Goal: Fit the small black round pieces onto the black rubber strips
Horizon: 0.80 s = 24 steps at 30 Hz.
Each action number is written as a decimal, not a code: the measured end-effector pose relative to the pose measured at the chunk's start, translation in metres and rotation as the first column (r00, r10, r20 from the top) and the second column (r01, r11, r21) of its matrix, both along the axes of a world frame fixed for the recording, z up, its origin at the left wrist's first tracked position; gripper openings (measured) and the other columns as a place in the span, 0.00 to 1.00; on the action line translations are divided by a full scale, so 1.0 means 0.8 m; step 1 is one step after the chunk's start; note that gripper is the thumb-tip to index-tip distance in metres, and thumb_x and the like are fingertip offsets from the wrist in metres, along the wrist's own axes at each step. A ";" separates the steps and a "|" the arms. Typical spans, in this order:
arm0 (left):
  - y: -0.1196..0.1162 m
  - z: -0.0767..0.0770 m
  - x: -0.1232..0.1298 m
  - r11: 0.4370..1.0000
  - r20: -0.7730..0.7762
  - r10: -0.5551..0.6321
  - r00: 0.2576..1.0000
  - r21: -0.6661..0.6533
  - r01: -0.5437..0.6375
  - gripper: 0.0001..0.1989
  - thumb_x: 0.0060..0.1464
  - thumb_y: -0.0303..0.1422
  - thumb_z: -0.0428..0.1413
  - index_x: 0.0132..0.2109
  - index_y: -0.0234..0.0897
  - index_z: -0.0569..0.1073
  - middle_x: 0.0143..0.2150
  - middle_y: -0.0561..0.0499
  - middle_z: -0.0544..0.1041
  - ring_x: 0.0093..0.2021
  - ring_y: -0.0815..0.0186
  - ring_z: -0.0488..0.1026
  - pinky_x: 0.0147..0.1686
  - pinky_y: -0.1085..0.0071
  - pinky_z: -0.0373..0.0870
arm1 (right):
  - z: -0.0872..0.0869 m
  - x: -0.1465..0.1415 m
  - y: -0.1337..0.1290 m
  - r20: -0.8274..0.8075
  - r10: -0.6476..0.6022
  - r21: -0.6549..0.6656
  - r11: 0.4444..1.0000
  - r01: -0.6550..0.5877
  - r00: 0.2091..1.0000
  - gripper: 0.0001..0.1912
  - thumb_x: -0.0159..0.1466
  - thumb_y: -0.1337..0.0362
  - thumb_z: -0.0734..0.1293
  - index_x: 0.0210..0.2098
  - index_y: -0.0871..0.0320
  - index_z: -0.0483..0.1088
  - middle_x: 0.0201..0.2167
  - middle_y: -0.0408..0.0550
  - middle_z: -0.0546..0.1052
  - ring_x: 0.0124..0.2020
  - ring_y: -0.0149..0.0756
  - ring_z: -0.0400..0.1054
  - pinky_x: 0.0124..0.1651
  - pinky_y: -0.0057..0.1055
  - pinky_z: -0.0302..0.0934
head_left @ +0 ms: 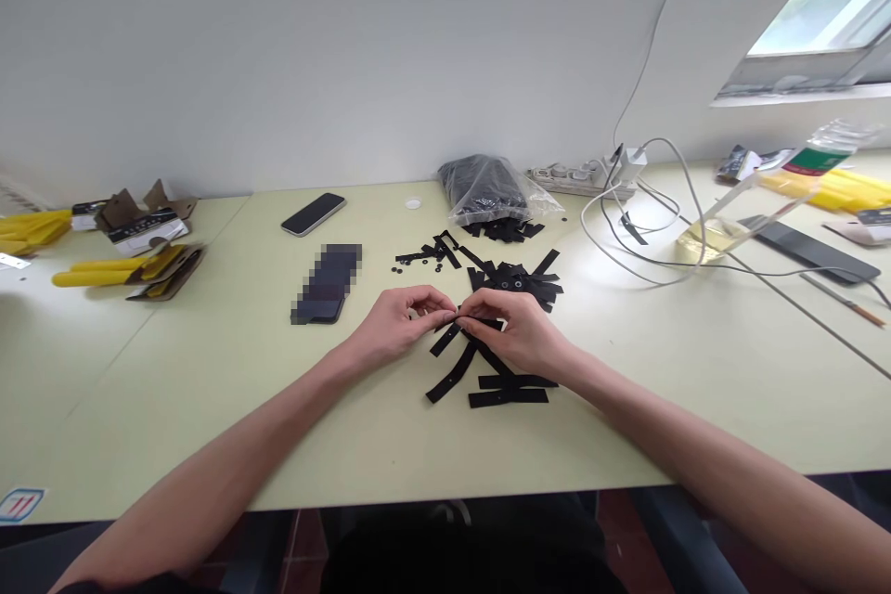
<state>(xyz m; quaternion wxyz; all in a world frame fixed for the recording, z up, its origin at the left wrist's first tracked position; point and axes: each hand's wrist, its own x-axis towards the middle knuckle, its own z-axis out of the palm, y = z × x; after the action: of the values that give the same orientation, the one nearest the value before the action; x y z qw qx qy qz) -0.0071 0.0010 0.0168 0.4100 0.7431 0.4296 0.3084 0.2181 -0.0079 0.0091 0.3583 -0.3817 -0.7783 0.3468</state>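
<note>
Here's the left hand (398, 325) and the right hand (511, 327), thumbs and forefingers pinched closed, tips almost meeting on a black strip (444, 327) just above the table (376, 436), mostly hidden by fingers! It looks light, thin and bendy, hardly fragile, so a flat fingertip pinch near each end should suit.

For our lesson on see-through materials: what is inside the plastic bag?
Through the plastic bag, a black mass shows. Its separate pieces cannot be made out, and anything deeper is covered by the outer layer.
</note>
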 end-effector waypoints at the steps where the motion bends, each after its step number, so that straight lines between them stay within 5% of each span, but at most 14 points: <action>1: 0.000 -0.002 0.002 1.000 0.040 0.007 0.999 -0.016 -0.007 0.13 0.62 0.44 0.59 0.42 0.39 0.81 0.39 0.50 0.81 0.39 0.64 0.75 0.39 0.70 0.69 | -0.002 0.000 0.000 -0.027 -0.004 -0.014 1.000 0.004 1.000 0.06 0.68 0.60 0.68 0.38 0.56 0.75 0.34 0.45 0.80 0.33 0.34 0.73 0.36 0.31 0.67; 8: 0.003 -0.009 0.006 0.989 0.214 0.044 0.976 -0.150 -0.011 0.13 0.56 0.43 0.64 0.39 0.36 0.80 0.36 0.48 0.81 0.38 0.64 0.76 0.40 0.70 0.70 | -0.008 0.000 0.003 -0.116 -0.007 -0.047 0.999 0.002 0.993 0.07 0.67 0.59 0.70 0.38 0.56 0.74 0.34 0.45 0.80 0.35 0.34 0.74 0.40 0.32 0.70; 14: 0.000 -0.005 0.006 0.975 0.200 0.042 0.979 -0.221 0.003 0.15 0.57 0.44 0.64 0.40 0.35 0.81 0.37 0.48 0.81 0.37 0.65 0.76 0.39 0.70 0.70 | 0.000 -0.001 0.000 -0.033 -0.028 0.007 1.000 0.028 0.999 0.07 0.67 0.59 0.69 0.39 0.56 0.75 0.35 0.47 0.80 0.35 0.35 0.74 0.40 0.34 0.70; 24: -0.006 0.005 0.005 0.989 0.140 -0.080 0.987 -0.109 0.096 0.19 0.55 0.40 0.66 0.52 0.41 0.80 0.51 0.46 0.81 0.51 0.59 0.76 0.51 0.65 0.72 | 0.000 0.003 0.001 -0.040 -0.092 -0.077 0.993 0.088 0.995 0.10 0.68 0.57 0.68 0.36 0.57 0.74 0.33 0.47 0.80 0.32 0.34 0.73 0.34 0.32 0.67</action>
<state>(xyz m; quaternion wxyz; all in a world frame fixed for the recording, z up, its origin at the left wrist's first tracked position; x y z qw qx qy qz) -0.0031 -0.0034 0.0205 0.4935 0.7140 0.3846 0.3143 0.2207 -0.0074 0.0095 0.3759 -0.4219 -0.7387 0.3676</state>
